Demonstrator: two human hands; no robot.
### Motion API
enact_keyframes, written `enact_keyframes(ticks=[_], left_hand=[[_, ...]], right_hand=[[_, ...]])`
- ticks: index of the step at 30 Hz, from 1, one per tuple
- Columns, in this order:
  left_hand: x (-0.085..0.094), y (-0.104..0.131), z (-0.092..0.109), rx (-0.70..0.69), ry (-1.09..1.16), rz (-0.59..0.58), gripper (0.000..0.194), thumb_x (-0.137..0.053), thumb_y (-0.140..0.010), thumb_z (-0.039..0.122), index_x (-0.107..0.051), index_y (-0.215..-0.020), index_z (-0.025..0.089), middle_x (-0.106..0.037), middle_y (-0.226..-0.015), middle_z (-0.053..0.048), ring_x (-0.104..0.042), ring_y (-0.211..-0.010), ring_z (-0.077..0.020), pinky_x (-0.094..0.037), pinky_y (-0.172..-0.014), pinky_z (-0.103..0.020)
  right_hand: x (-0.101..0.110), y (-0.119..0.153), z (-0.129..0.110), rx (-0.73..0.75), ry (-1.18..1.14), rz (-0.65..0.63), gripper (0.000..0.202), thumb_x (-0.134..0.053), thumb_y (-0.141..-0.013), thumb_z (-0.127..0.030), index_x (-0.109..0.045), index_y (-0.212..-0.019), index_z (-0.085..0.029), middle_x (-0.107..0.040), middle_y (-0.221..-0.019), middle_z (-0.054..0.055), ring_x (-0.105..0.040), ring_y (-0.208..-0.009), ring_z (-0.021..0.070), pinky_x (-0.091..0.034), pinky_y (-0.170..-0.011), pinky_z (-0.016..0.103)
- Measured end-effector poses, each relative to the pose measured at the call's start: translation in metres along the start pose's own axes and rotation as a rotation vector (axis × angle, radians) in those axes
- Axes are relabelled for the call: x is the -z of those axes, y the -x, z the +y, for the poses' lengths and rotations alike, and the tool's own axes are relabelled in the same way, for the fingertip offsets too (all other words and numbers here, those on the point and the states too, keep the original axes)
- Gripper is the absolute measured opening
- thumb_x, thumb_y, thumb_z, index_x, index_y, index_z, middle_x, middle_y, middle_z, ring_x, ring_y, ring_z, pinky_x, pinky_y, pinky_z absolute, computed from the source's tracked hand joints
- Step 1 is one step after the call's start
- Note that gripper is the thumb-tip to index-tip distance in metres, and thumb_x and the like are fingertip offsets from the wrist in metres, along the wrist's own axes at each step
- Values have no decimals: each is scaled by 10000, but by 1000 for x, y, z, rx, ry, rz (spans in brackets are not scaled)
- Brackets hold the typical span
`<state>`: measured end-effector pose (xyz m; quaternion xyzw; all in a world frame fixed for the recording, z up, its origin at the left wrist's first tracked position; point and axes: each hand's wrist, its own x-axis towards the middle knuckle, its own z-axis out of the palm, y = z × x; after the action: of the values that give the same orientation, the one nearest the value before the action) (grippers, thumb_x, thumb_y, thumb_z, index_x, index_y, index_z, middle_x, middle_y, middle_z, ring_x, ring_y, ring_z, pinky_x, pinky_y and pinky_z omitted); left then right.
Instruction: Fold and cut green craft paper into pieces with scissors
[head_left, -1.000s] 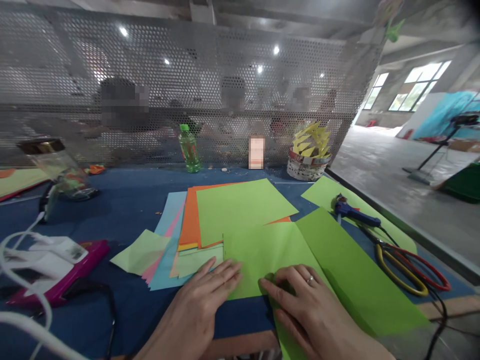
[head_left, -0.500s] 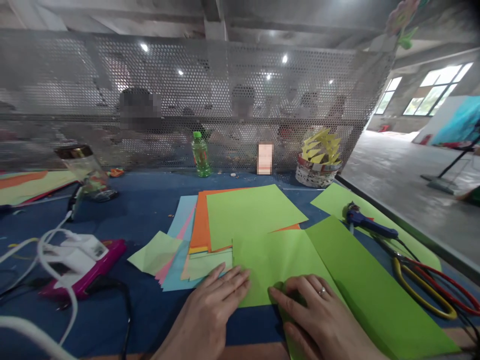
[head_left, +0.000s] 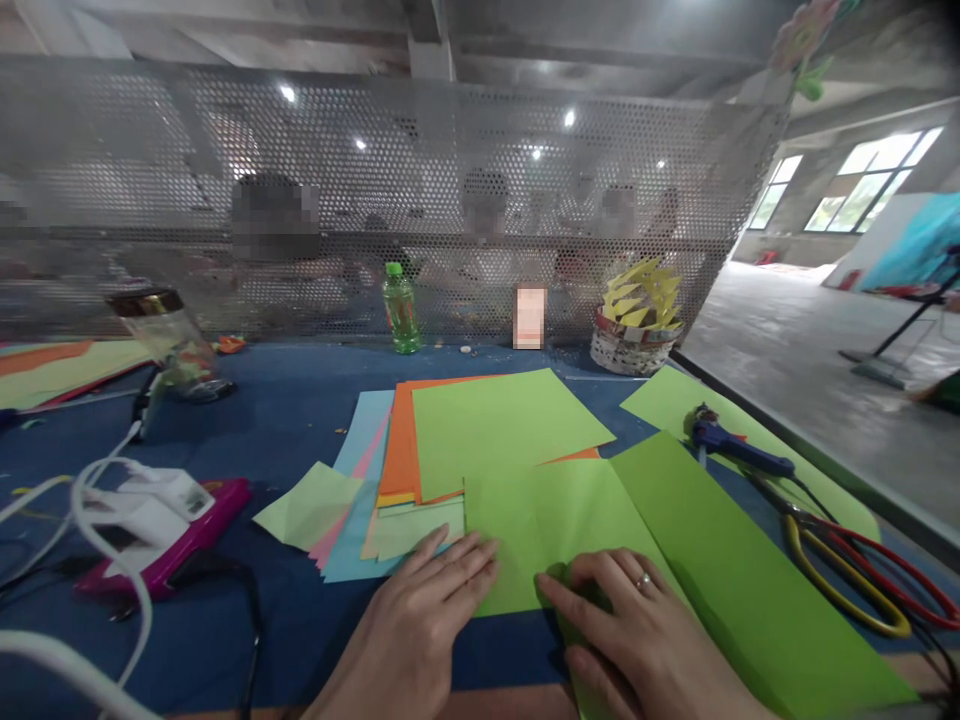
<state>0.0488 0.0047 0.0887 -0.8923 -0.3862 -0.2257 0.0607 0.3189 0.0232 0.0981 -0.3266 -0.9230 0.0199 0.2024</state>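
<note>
A large green paper sheet (head_left: 517,530) with a crease lies in front of me; its darker right part (head_left: 757,570) slopes toward the table's front edge. My left hand (head_left: 431,600) rests flat with fingers stretched out over the sheet's left edge. With bent fingers, my right hand (head_left: 630,620), a ring on one finger, grips the green paper near its front edge; part of the paper runs under this palm. Behind and left of the sheet is a stack of coloured papers: light green (head_left: 495,420), orange (head_left: 399,440) and blue (head_left: 349,555).
A glue gun (head_left: 742,445) and scissors (head_left: 847,570) lie at right. At left sits a magenta power strip (head_left: 217,510) with white plugs and cables, behind it a tilted jar (head_left: 176,345). A green bottle (head_left: 403,315) and a basket (head_left: 634,345) stand along the perforated screen (head_left: 450,150).
</note>
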Motion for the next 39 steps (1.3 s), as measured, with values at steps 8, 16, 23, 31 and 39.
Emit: enact_keyframes(ticks=[8,16,23,31,39], left_hand=[[4,-2,1,16,-25,-78,572,-401,-800,29,-584,-1314,197,-598,-1355,-58,-557,-1256,-193,-412,-1101,-412],[0,-2,0,12,-40,-48,635,-382,-765,6,-552,-1345,204,-578,-1378,-48,-539,-1274,-183,-430,-1082,-400],[-1,0,-2,-32,-83,-30,598,-394,-774,18,-566,-1324,179,-594,-1362,-43,-534,-1278,-176,-440,-1073,-375],[-6,7,-3,-5,-78,-48,616,-389,-787,29,-525,-1366,193,-554,-1408,-25,-482,-1325,-159,-368,-1128,-377],[1,1,0,-28,-97,-10,627,-385,-775,-9,-539,-1346,198,-608,-1353,-34,-552,-1260,-157,-427,-1090,-348]], right_hand=[[0,2,-3,-29,-29,-31,397,-589,-900,-304,-601,-1294,-254,-660,-1039,77,-583,-934,238,-471,-825,376],[2,0,-5,-65,-55,-71,417,-579,-910,-301,-566,-1326,-269,-641,-1063,73,-563,-945,243,-464,-835,397],[1,2,-5,-104,-71,-115,433,-565,-918,-306,-538,-1349,-277,-625,-1092,79,-550,-988,262,-458,-853,425],[1,0,-4,-69,-70,-128,445,-571,-905,-267,-537,-1348,-238,-611,-1099,104,-545,-986,276,-453,-853,452],[3,0,-5,-77,-70,-100,422,-592,-905,-318,-566,-1324,-270,-633,-1061,84,-561,-959,259,-450,-838,415]])
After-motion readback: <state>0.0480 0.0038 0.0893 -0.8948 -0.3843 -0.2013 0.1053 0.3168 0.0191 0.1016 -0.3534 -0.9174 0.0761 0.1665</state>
